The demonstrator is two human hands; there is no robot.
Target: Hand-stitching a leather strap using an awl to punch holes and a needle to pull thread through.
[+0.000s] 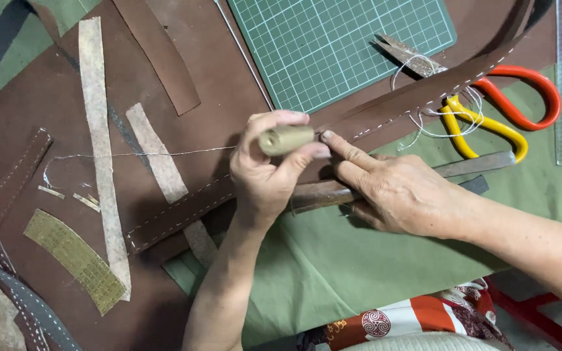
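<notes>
The left hand [265,172], nearest the camera, is closed around a short wooden tool handle [286,139], fingers and thumb wrapped about it. The right hand [395,192] lies just beside it, forefinger pressed on the long brown stitched leather strap [424,94]. The strap runs diagonally under both hands across the green cloth [333,266].

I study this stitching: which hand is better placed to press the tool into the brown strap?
Probably left: the left hand grips the tan cylindrical wooden handle over the stitched brown leather strap; the right hand rests on it.
</notes>
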